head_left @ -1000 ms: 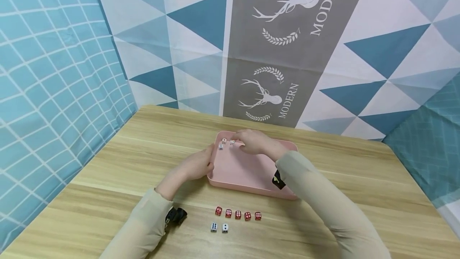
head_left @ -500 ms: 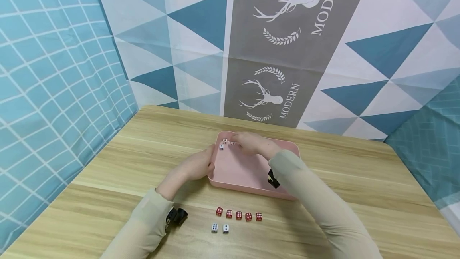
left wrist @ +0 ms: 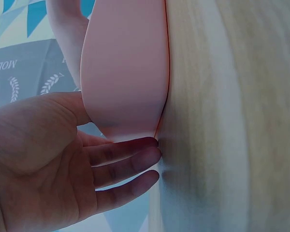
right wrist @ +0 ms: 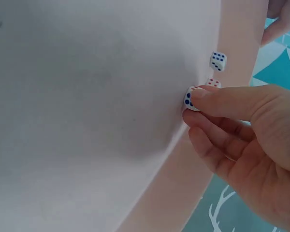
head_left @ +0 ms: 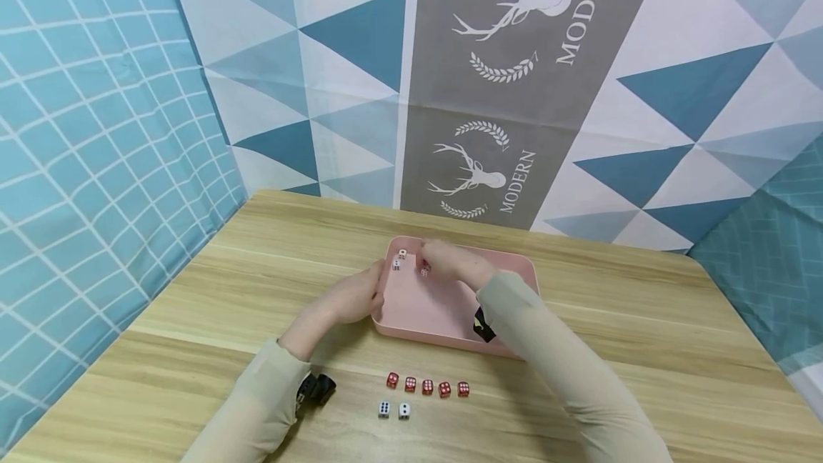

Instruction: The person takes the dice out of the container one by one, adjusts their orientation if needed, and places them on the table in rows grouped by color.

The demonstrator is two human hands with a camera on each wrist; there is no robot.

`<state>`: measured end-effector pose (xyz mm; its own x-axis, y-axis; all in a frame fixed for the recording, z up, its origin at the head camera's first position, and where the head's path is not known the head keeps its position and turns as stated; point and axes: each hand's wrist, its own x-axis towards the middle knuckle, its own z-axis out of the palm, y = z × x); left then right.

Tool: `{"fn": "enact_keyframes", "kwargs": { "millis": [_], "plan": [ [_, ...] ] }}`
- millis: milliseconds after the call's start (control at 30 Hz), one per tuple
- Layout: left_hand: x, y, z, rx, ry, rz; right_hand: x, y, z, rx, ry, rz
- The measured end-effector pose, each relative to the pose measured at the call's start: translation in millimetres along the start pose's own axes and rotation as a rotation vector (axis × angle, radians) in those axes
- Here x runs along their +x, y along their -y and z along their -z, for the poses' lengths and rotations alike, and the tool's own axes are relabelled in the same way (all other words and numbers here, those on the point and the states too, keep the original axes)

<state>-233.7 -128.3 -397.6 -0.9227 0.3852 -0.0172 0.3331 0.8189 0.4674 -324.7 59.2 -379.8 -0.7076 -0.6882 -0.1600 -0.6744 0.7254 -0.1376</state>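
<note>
A pink tray (head_left: 437,299) stands on the table. My left hand (head_left: 350,295) holds its left side; in the left wrist view the thumb (left wrist: 81,106) goes over the rim while the fingers (left wrist: 125,171) lie by the outer wall, tips at the tabletop. Inside the tray, towards its back left, my right hand (head_left: 450,263) pinches a white die (right wrist: 189,99) between thumb and fingertips. Two more white dice lie in the back left corner: one die (right wrist: 218,61) with blue pips up, another die (right wrist: 213,83) showing red pips, partly hidden behind the thumb.
In front of the tray, a row of several red dice (head_left: 427,387) lies on the wooden table (head_left: 270,256). Closer to me sit two white dice, a left one (head_left: 383,409) and a right one (head_left: 403,411). A patterned cloth wall (head_left: 476,106) rises behind the table.
My right hand has taken hold of a white die in the tray and drawn it slightly right and towards me. The left hand has stayed at the tray's left side.
</note>
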Motion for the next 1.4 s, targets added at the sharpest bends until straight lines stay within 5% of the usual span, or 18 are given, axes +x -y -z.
{"fn": "enact_keyframes", "kwargs": {
  "millis": [500,933,1400],
  "plan": [
    [-2.0,-0.4,0.6,0.005,0.002,0.003,-10.3,-0.3,9.2,0.051,-0.021,0.045],
    [-1.9,-0.1,1.5,0.01,0.004,-0.008,-39.2,9.1,22.4,0.164,-0.069,0.133],
    [-1.9,-0.2,1.5,0.027,0.009,-0.023,-73.8,17.6,13.7,0.187,-0.154,0.22]
  ]
}}
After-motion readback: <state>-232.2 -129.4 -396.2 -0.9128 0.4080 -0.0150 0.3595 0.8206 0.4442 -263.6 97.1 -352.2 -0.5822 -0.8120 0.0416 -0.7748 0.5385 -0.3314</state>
